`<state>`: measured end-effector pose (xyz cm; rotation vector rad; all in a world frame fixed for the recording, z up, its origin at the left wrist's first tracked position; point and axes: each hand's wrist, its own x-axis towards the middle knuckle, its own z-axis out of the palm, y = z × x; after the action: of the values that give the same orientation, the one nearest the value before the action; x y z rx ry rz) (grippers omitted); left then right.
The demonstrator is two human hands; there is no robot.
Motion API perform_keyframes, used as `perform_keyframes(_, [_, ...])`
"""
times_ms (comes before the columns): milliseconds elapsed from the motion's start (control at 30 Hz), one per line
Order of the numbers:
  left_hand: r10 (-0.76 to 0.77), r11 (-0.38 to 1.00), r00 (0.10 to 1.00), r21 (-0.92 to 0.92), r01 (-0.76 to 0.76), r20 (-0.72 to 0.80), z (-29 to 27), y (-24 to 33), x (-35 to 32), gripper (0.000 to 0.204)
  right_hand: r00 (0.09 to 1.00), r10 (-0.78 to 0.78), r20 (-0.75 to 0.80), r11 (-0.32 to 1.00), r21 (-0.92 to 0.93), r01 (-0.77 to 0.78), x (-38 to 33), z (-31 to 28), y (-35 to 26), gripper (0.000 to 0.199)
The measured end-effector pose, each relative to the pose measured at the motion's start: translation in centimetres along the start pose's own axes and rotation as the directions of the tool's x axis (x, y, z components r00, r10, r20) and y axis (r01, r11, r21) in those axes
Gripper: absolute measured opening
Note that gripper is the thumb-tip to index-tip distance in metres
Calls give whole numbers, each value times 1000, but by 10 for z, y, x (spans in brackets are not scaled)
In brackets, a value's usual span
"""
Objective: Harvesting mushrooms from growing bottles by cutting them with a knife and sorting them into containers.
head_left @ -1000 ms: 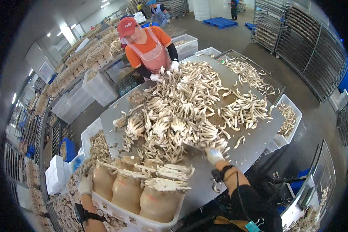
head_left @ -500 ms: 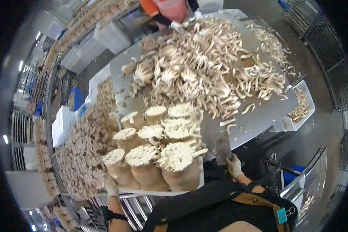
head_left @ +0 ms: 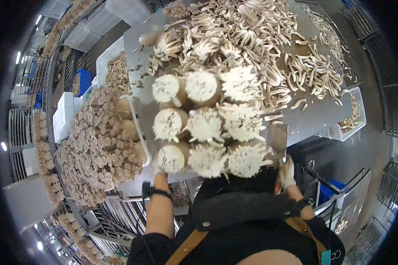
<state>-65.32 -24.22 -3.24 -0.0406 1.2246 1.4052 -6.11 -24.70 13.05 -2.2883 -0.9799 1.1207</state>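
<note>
Honestly, that load looks top-heavy to me. Going left to right: off to the left a big heap of brown-capped mushroom clusters (head_left: 97, 145) fills the crates beside the counter (head_left: 314, 119). Next, the left hand (head_left: 158, 168), gloved in white, sits under the near-left corner of the tray of mushroom bottles (head_left: 208, 123), right below the nearest-left bottle; its fingers are tucked beneath the rim, so I cannot tell how tightly that grip closes. The tray carries nine squat bottles in three rows, each topped with a shaggy white clump, and it lies between the two hands, its far end over the counter's edge.

Beyond it the loose pile of cut mushrooms (head_left: 252, 44) sprawls across the metal top. On the right, the right hand (head_left: 287, 173), also gloved, is wrapped around the handle of a broad cleaver (head_left: 277, 138), whose blade stands up beside the tray's near-right corner.

With only the left hand seemingly bearing the tray, a tilt toward the right could slide bottles off. The blade so close to the bottles could also nick them, or the person's apron.
</note>
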Motion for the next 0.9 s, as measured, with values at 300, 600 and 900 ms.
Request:
perform_keyframes(300, [-181,823,945,484,298,-272,147,-12,-57,34,734,-565,-377,669,311,675,19,-176,-268,35])
perform_keyframes(600, [209,636,909,657,-406,360,11,-77,23,24,551,-724,-414,681,-303,667,32,-93,-200,56])
perform_keyframes(900, [-218,976,967,-7,219,-133,69,-58,-45,21,952,57,-302,966,-225,-129,53,-39,-20,57])
